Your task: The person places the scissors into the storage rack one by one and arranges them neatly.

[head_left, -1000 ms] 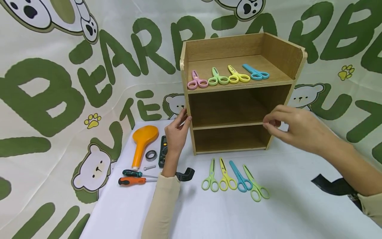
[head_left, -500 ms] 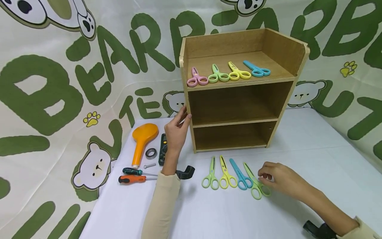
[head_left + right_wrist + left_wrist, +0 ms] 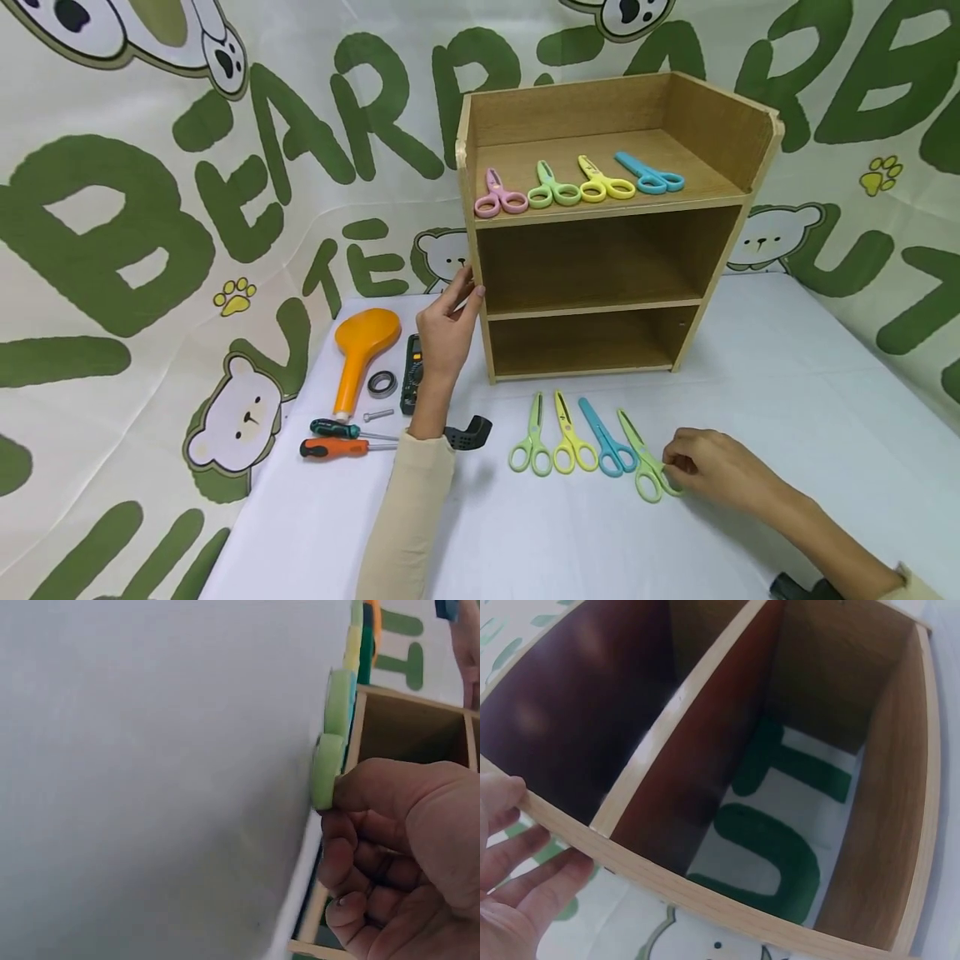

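My left hand [image 3: 447, 333] holds the left side wall of a wooden shelf [image 3: 592, 310]. In the left wrist view the thumb is at the wall's front edge and the fingers [image 3: 559, 881] lie along its outer face. Low over the table, my right hand [image 3: 716, 468] pinches a handle loop of the rightmost green scissors [image 3: 647, 475], whose blades point away and to the left. The right wrist view shows the thumb against that loop [image 3: 325, 776], the other fingers curled below. Beside them lie blue scissors [image 3: 606, 442], yellow scissors [image 3: 573, 437] and another green pair [image 3: 534, 442].
On the shelf's top board sit pink [image 3: 498, 200], green [image 3: 553, 192], yellow [image 3: 606, 185] and blue scissors [image 3: 654, 179]. Left on the table are an orange paddle-shaped thing [image 3: 363, 350], a tape roll [image 3: 382, 384], a bolt [image 3: 378, 414], a multimeter [image 3: 410, 375] and two screwdrivers [image 3: 337, 448].
My right hand has come down from beside the shelf's right side to the rightmost green scissors and taken hold of a loop. The left hand has stayed on the shelf.
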The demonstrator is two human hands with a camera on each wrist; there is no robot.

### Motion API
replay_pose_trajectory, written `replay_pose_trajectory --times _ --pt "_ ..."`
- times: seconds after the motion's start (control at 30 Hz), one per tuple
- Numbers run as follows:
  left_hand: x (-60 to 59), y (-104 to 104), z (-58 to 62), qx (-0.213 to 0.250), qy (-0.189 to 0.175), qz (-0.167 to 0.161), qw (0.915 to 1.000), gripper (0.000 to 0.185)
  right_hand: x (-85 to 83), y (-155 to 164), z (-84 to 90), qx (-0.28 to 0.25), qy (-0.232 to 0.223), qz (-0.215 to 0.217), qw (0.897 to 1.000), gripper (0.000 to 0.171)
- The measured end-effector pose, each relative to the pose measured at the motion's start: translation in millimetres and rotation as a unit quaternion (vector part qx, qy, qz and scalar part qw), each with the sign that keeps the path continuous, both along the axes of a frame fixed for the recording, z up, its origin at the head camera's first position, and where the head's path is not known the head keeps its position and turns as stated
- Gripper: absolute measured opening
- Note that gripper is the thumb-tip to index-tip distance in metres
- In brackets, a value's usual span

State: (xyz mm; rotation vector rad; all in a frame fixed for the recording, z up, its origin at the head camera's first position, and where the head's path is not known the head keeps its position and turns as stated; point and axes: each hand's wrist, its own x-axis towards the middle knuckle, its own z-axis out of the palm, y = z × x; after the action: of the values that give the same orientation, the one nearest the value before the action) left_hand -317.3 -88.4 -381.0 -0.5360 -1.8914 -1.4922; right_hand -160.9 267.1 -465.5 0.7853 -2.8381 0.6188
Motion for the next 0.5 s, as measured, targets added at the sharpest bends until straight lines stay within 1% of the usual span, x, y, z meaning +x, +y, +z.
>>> replay_pose_trajectory --times 0.1,0.23,0.33,0.43,0.5 --pt "-0.5 1.4 -1.6 -0.001 -0.005 -0.004 1.0000 0.045 5.7 5.0 6.4 0.001 0.042 -0.002 0.999 0.033" --pt "-0.6 2.0 -1.2 -0.006 -0.004 0.004 1.0000 0.045 9.9 12.7 27.4 0.000 0.090 0.007 0.996 0.035" --pt "-0.5 2.1 0.4 -0.007 -0.001 0.010 0.9999 0.045 11.0 15.4 48.4 -0.009 0.109 0.018 0.994 0.036" --pt "-0.8 1.0 0.7 -0.008 0.005 0.012 0.9999 0.044 11.8 14.6 69.4 -0.038 0.113 0.032 0.992 0.041" --pt "6.5 2.2 7.5 -0.006 0.006 0.013 0.9999 0.043 11.1 11.8 83.4 -0.060 0.114 0.044 0.991 0.042"
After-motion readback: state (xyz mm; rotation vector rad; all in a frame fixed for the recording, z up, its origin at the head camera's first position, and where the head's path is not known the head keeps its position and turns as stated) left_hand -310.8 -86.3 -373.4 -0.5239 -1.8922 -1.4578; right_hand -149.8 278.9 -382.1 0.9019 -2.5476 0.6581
